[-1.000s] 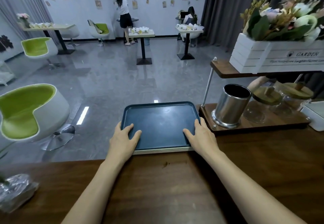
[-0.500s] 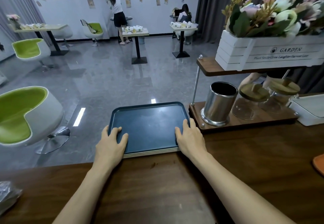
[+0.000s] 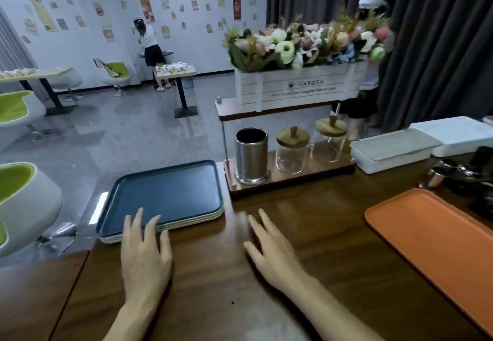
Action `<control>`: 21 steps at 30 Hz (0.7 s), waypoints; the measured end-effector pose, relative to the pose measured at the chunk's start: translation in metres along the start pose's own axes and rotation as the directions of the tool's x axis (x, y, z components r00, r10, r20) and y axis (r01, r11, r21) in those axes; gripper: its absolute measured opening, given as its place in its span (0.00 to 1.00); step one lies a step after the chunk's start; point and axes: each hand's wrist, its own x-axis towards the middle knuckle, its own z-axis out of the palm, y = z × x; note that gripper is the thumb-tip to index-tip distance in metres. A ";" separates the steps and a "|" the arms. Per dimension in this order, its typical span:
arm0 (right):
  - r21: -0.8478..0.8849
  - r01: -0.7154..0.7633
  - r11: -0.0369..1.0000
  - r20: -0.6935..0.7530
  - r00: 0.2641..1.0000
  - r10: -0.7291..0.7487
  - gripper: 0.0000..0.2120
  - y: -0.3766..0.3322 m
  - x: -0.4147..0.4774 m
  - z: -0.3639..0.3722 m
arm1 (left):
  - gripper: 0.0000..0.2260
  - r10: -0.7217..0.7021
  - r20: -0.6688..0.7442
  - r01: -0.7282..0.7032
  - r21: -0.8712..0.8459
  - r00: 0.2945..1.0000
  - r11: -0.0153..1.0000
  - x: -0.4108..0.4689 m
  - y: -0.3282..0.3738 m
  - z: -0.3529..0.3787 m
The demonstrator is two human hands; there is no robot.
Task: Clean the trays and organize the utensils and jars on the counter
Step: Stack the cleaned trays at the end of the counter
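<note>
This is a café or small coffee shop, seen from behind a long wooden serving surface (image 3: 306,234). A white flower box (image 3: 301,87) lettered GARDEN stands on a shelf (image 3: 226,108). Below it are a steel canister (image 3: 251,154) and lidded glass jars (image 3: 292,151). Lower left of it lies a stack of serving trays (image 3: 165,194). Left of it, across the floor, small tables (image 3: 188,73) carry paper cups (image 3: 170,68) among green-and-white swivel chairs (image 3: 114,72), before a wall of posters (image 3: 146,5).

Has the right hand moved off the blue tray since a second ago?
Yes. The right hand has drawn back off the near right corner of the blue tray, toward the person, over the counter.
</note>
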 end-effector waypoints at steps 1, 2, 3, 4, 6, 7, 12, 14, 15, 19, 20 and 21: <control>-0.006 -0.017 1.000 0.003 1.000 0.017 0.29 0.015 -0.016 -0.016 | 0.16 0.022 0.067 -0.018 -0.062 0.997 0.998 -0.021 0.028 0.005; -0.007 -0.028 1.000 0.010 1.000 0.028 0.28 0.031 -0.033 -0.030 | 0.16 0.053 0.143 -0.034 -0.128 0.988 0.991 -0.040 0.057 0.010; -0.010 -0.033 0.999 0.016 0.999 0.033 0.27 0.047 -0.048 -0.044 | 0.15 0.089 0.214 -0.048 -0.193 0.973 0.980 -0.057 0.086 0.016; -0.015 -0.033 0.999 0.021 0.999 0.034 0.27 0.063 -0.066 -0.057 | 0.14 0.125 0.271 -0.056 -0.247 0.954 0.967 -0.072 0.116 0.023; -0.009 -0.037 0.999 0.037 0.999 0.037 0.26 0.095 -0.102 -0.085 | 0.14 0.182 0.339 -0.065 -0.327 0.923 0.943 -0.100 0.179 0.036; 0.002 -0.042 0.999 0.041 0.998 0.042 0.26 0.110 -0.119 -0.099 | 0.14 0.198 0.365 -0.058 -0.360 0.910 0.931 -0.113 0.210 0.042; 0.097 -0.123 0.988 0.021 0.992 0.122 0.24 0.175 -0.200 -0.173 | 0.15 0.294 0.428 -0.082 -0.448 0.854 0.890 -0.160 0.332 0.078; 0.106 -0.152 0.983 -0.042 0.987 0.157 0.23 0.196 -0.229 -0.197 | 0.17 0.341 0.425 -0.120 -0.466 0.838 0.876 -0.168 0.363 0.093; 0.077 -0.170 0.982 -0.074 0.982 0.175 0.22 0.206 -0.242 -0.206 | 0.19 0.363 0.426 -0.142 -0.468 0.828 0.872 -0.171 0.376 0.100; -0.165 -0.230 0.959 -0.102 0.971 0.215 0.25 0.244 -0.282 -0.214 | 0.20 0.428 0.462 -0.249 -0.399 0.777 0.883 -0.167 0.407 0.127; -0.188 -0.225 0.956 -0.089 0.973 0.211 0.27 0.250 -0.287 -0.212 | 0.18 0.431 0.470 -0.268 -0.375 0.770 0.887 -0.165 0.411 0.131; -0.186 -0.211 0.960 -0.086 0.976 0.198 0.30 0.254 -0.292 -0.210 | 0.17 0.433 0.465 -0.283 -0.358 0.772 0.890 -0.164 0.414 0.133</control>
